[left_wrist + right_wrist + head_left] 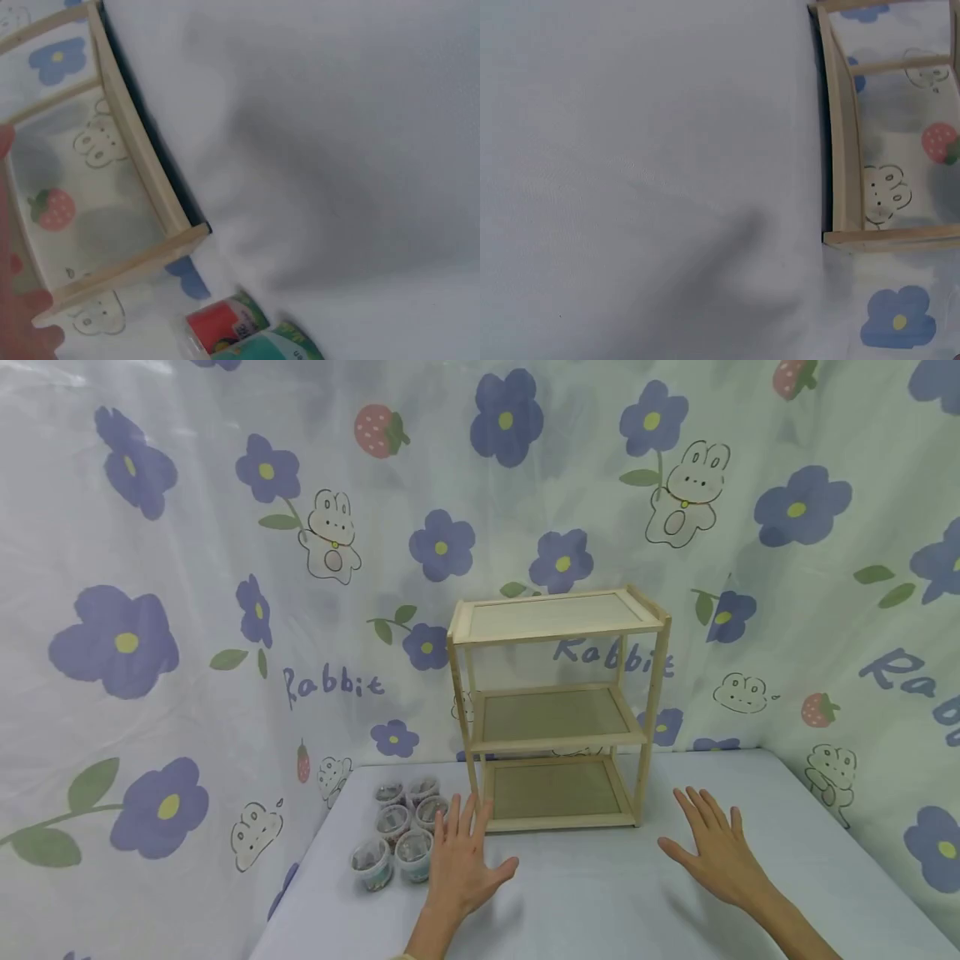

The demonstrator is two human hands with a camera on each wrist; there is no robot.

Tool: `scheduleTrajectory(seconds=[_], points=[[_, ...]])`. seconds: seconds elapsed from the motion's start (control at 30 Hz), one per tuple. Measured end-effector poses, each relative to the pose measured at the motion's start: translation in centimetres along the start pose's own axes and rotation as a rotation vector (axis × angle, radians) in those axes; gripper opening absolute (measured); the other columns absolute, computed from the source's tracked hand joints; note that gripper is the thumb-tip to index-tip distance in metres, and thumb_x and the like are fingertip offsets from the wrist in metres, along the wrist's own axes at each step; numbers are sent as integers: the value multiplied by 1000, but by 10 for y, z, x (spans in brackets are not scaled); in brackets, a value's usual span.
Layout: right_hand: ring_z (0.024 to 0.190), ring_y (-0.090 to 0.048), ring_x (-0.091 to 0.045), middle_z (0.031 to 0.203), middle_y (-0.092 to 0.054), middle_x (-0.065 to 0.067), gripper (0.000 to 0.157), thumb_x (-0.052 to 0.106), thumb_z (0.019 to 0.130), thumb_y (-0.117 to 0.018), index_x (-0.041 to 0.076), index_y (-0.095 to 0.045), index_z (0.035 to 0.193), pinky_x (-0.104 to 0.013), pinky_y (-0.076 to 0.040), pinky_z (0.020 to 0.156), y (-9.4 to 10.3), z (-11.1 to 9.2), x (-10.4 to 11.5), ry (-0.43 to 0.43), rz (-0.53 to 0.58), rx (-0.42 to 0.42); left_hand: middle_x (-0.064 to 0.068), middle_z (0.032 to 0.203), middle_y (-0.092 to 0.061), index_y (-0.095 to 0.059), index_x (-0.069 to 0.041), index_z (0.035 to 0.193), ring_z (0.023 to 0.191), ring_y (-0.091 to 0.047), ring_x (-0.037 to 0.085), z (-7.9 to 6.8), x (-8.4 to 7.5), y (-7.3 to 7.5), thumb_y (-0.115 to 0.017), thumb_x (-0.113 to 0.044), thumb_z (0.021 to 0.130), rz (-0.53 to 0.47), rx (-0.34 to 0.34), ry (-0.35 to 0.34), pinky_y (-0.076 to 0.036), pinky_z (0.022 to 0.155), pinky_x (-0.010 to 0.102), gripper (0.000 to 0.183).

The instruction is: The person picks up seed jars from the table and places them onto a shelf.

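Note:
A three-tier wooden shelf rack stands upright toward the back of the white table. My left hand hovers above the table before its left front corner, fingers spread and holding nothing. In the left wrist view, part of that hand shows at the edge beside the rack's wooden frame. My right hand is raised to the right of the rack, fingers and thumb spread, with nothing in it. The right wrist view shows the rack's side and a hand's shadow on the tabletop.
Several small lidded tubs are grouped on the table left of the rack, close to my left hand. Two labels show in the left wrist view, a red tub and a teal one. A flower-and-rabbit print curtain surrounds the table.

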State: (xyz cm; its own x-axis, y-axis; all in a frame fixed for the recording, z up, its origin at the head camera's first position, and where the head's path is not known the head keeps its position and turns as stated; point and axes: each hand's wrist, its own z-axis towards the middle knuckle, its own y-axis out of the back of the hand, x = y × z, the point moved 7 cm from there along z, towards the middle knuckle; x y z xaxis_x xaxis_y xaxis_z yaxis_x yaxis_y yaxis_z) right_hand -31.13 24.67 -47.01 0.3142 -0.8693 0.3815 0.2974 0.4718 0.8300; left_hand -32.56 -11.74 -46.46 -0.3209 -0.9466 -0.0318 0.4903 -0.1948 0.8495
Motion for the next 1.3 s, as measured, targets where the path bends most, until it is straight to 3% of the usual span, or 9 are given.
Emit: scheduleTrajectory(seconds=[0.27,0.57,0.7,0.93,1.07,1.3], points=[[143,-18,-50,153,-28,-32,84,46,94,-62,-3,-28,152,-75,7,109,1,6,6,13,27,0,16,153,-40,-41,-15,150,145,-28,40,-9,9,1,-67,-68,75,-67,-11,72,-24,114,62,96],[141,-21,-52,152,-30,-33,83,44,94,-63,-5,-28,151,-75,3,110,6,11,15,37,42,-23,21,154,-36,-38,-7,150,144,-28,40,-32,24,-3,-76,-61,72,-157,-54,192,-27,112,64,102],[139,-23,-53,150,-32,-34,83,44,94,-64,-8,-30,150,-77,-2,108,7,13,16,51,45,-36,23,154,-32,-36,-3,149,143,-28,43,-40,30,-4,-81,-53,69,-229,-107,235,-28,112,63,104],[140,-23,-53,151,-31,-33,83,42,94,-63,-8,-28,150,-78,-3,107,6,16,16,59,55,-33,20,150,-34,-35,-6,149,136,-37,41,-56,47,-2,-89,-45,60,-245,-253,359,-44,101,57,111],[139,-23,-54,150,-31,-36,84,42,96,-62,-11,-25,150,-75,-1,110,10,17,18,61,69,-40,22,146,-38,-35,-4,148,133,-39,39,-64,55,1,-92,-39,58,-263,-325,416,-41,103,55,112],[138,-24,-55,148,-30,-40,85,39,97,-61,-14,-20,149,-70,-4,114,22,23,23,66,88,-61,21,146,-37,-33,-5,148,130,-45,40,-79,68,-6,-92,-32,62,-334,-328,572,-48,93,57,107]])
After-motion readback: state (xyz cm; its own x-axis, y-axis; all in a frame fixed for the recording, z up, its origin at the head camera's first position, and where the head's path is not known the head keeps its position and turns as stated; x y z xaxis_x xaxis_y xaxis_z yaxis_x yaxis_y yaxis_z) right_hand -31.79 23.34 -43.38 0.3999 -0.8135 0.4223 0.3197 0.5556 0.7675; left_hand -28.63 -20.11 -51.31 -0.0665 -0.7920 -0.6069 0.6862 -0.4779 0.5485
